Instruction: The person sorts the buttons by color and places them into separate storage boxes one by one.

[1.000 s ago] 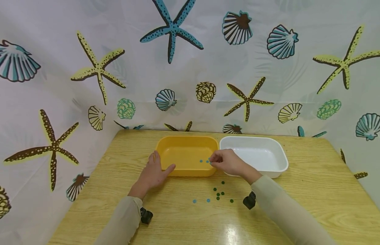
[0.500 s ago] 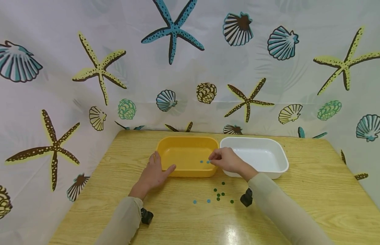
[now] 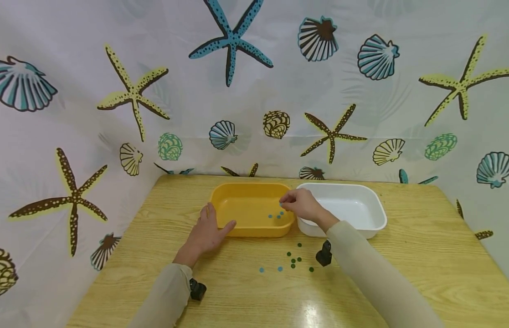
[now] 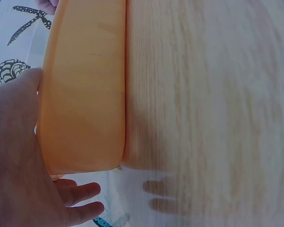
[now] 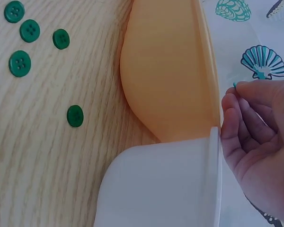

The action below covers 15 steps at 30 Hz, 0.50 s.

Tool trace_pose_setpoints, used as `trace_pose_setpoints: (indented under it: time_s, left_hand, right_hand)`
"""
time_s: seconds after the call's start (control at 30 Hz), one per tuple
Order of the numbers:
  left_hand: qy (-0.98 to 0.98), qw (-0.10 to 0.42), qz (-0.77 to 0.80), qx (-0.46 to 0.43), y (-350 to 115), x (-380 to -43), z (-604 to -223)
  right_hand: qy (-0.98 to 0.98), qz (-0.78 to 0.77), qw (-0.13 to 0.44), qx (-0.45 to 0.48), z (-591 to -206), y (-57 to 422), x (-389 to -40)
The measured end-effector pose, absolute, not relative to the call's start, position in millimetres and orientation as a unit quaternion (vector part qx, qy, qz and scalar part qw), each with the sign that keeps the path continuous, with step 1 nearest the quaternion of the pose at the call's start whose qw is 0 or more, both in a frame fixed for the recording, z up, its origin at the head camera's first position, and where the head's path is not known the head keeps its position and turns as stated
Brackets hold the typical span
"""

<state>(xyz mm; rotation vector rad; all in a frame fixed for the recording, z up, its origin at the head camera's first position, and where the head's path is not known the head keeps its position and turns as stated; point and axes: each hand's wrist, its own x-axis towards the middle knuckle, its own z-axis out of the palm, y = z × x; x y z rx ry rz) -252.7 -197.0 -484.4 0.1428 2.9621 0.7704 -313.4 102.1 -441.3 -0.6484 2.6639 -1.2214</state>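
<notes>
Right hand (image 3: 302, 204) has shifted, fingers (image 5: 231, 122) clamped on a thin blue button (image 5: 235, 85); left fingers (image 4: 81, 193) spread.

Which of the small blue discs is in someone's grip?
The blue disc pinched in the right hand, above the yellow tray. No hand holds the others: three discs lie inside that tray, two discs on the wooden table.

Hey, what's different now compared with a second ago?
The right hand, pinching a blue disc, has shifted up or forward; I can't tell when it took hold. Another blue disc now shows uncovered in the yellow tray. The left hand on that tray, the white tray and the green buttons have stayed put.
</notes>
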Motion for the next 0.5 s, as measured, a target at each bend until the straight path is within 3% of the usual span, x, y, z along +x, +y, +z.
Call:
trace_pose_setpoints:
  time_s: [0.5]
  left_hand:
    - [0.967,0.039,0.248,0.046,-196.5,-250.5,-481.5]
  right_hand:
    - [0.890,-0.407,0.070,-0.191,-443.9,96.6,-326.0]
